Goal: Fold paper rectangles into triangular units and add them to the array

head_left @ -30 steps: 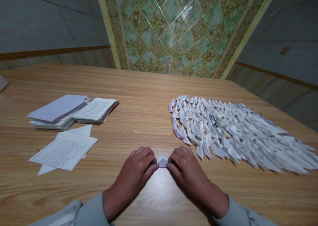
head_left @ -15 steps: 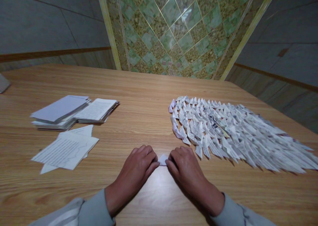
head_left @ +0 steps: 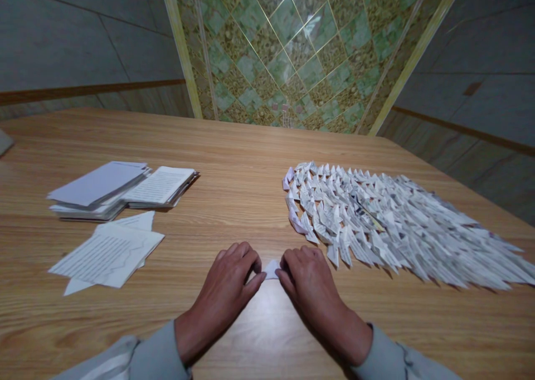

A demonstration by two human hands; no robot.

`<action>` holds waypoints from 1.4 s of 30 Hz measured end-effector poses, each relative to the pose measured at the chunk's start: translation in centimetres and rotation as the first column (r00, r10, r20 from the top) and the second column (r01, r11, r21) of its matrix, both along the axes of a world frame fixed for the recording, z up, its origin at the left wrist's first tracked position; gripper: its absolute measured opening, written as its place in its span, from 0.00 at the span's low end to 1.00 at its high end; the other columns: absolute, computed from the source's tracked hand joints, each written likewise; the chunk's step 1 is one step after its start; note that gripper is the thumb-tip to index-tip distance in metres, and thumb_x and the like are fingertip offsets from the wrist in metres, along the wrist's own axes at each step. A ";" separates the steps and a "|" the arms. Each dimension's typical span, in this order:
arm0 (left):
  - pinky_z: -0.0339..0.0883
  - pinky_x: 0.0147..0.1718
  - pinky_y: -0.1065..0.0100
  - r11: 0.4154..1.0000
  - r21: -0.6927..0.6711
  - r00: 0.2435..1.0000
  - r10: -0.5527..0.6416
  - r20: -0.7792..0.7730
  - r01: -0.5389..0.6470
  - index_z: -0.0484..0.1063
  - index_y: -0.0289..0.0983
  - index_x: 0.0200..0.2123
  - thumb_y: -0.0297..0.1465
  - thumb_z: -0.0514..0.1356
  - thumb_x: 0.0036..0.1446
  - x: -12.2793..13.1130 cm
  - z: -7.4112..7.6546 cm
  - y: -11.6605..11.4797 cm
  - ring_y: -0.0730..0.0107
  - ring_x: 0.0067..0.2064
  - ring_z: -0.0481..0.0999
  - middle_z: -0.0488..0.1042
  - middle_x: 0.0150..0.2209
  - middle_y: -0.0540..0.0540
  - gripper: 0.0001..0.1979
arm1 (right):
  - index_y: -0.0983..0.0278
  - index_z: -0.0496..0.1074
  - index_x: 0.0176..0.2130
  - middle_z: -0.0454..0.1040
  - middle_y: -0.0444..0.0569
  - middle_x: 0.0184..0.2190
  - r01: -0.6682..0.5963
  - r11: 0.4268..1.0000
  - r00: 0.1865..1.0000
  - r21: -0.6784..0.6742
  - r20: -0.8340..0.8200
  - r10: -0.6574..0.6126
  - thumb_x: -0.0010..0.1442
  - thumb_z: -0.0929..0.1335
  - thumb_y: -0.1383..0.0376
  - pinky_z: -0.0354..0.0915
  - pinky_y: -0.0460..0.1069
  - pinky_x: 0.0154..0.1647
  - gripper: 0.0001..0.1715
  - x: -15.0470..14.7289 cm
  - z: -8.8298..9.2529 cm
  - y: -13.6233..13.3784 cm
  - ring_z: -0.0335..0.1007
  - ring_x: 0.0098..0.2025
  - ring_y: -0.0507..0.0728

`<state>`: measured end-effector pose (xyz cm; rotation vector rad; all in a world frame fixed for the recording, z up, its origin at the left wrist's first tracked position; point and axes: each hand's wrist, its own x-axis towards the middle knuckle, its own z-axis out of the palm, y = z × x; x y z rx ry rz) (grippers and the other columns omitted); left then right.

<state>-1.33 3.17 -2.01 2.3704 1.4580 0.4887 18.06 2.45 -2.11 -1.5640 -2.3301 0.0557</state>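
Both of my hands rest on the wooden table [head_left: 251,157] near its front edge. Between them lies a small folded piece of white paper [head_left: 271,269]. My left hand [head_left: 228,282] pinches its left end with curled fingers. My right hand [head_left: 308,279] pinches its right end, fingers also curled, so most of the paper is hidden. Just right of my right hand begins a large spread of small folded paper pieces [head_left: 376,224], laid in overlapping rows.
At the left are stacks of printed sheets [head_left: 121,188] and, nearer to me, some loose cut sheets [head_left: 108,252]. A grey object [head_left: 4,141] peeks in at the far left edge. Tiled floor [head_left: 292,51] shows beyond the table's far edge.
My two hands have drawn slightly closer together on the small paper, so less of it shows. The view has shifted a little; nothing else on the table has moved.
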 end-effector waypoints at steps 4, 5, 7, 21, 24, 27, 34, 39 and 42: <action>0.62 0.40 0.59 0.986 0.100 0.990 -0.138 0.035 0.134 0.74 0.37 0.38 0.24 0.59 0.66 0.0 -0.5 -0.1 0.57 0.43 0.71 0.74 0.40 0.45 0.05 | 0.63 0.74 0.34 0.76 0.48 0.32 -0.087 0.993 0.996 0.075 0.001 0.088 0.58 0.76 0.71 0.55 0.53 0.38 0.08 0.0 -0.3 0.2 0.67 0.37 0.60; 0.61 0.40 0.60 0.978 0.129 0.985 -0.169 0.030 0.164 0.74 0.38 0.39 0.24 0.58 0.66 -0.1 -0.6 -0.1 0.58 0.43 0.71 0.74 0.41 0.45 0.06 | 0.62 0.74 0.34 0.76 0.47 0.33 -0.123 0.989 0.992 0.088 0.008 0.122 0.59 0.76 0.71 0.55 0.53 0.38 0.08 0.0 -0.4 0.2 0.67 0.37 0.60; 0.62 0.41 0.59 0.966 0.168 0.980 -0.199 0.010 0.194 0.75 0.38 0.40 0.26 0.59 0.66 -0.2 -0.7 -0.2 0.57 0.42 0.72 0.75 0.41 0.45 0.05 | 0.61 0.75 0.34 0.76 0.46 0.33 -0.175 0.980 0.985 0.096 0.014 0.175 0.60 0.75 0.70 0.55 0.52 0.38 0.07 0.1 -0.5 0.3 0.66 0.38 0.59; 0.67 0.36 0.63 0.962 0.218 0.980 -0.185 0.073 0.165 0.76 0.36 0.37 0.24 0.58 0.66 -0.4 -1.2 0.1 0.60 0.37 0.74 0.76 0.35 0.45 0.07 | 0.62 0.74 0.38 0.75 0.48 0.36 -0.220 0.976 0.975 0.002 -0.034 0.220 0.61 0.75 0.66 0.57 0.53 0.43 0.06 0.3 0.3 -0.1 0.66 0.41 0.60; 0.67 0.37 0.64 0.962 0.214 0.975 -0.194 0.110 0.168 0.75 0.37 0.38 0.25 0.57 0.68 -0.3 -1.0 0.0 0.62 0.38 0.74 0.75 0.35 0.45 0.07 | 0.63 0.75 0.36 0.76 0.47 0.33 -0.213 0.975 0.976 0.060 -0.040 0.216 0.64 0.73 0.69 0.55 0.52 0.40 0.04 0.3 -0.1 0.1 0.66 0.39 0.59; 0.67 0.39 0.63 0.961 0.215 0.965 -0.210 0.154 0.175 0.76 0.38 0.40 0.29 0.58 0.68 -0.3 -0.6 -0.1 0.61 0.40 0.73 0.75 0.38 0.44 0.06 | 0.64 0.73 0.34 0.74 0.47 0.31 -0.221 0.970 0.968 0.097 -0.100 0.231 0.67 0.70 0.69 0.55 0.52 0.39 0.07 0.2 0.0 0.0 0.65 0.37 0.58; 0.62 0.34 0.63 0.955 0.242 0.962 -0.217 0.168 0.174 0.75 0.37 0.32 0.31 0.56 0.70 -0.5 -0.4 -0.5 0.62 0.34 0.70 0.74 0.30 0.46 0.13 | 0.63 0.71 0.32 0.72 0.47 0.29 -0.290 0.942 0.940 0.167 -0.133 0.313 0.73 0.63 0.63 0.55 0.52 0.39 0.18 0.0 0.5 -0.6 0.62 0.34 0.57; 0.61 0.32 0.65 0.964 0.203 0.948 -0.220 0.231 0.174 0.75 0.37 0.30 0.30 0.58 0.69 -0.4 -0.5 -0.7 0.63 0.33 0.71 0.73 0.28 0.47 0.13 | 0.63 0.71 0.33 0.73 0.47 0.29 -0.324 0.927 0.937 0.189 -0.074 0.343 0.73 0.63 0.64 0.54 0.52 0.40 0.16 0.0 0.4 -0.6 0.62 0.34 0.58; 0.61 0.33 0.65 0.971 0.168 0.943 -0.210 0.259 0.170 0.76 0.37 0.31 0.30 0.59 0.68 -0.5 -0.3 -0.6 0.63 0.33 0.71 0.74 0.28 0.47 0.12 | 0.63 0.70 0.31 0.72 0.47 0.28 -0.344 0.918 0.927 0.197 -0.082 0.365 0.74 0.62 0.64 0.53 0.52 0.39 0.18 0.1 0.5 -0.5 0.61 0.34 0.57</action>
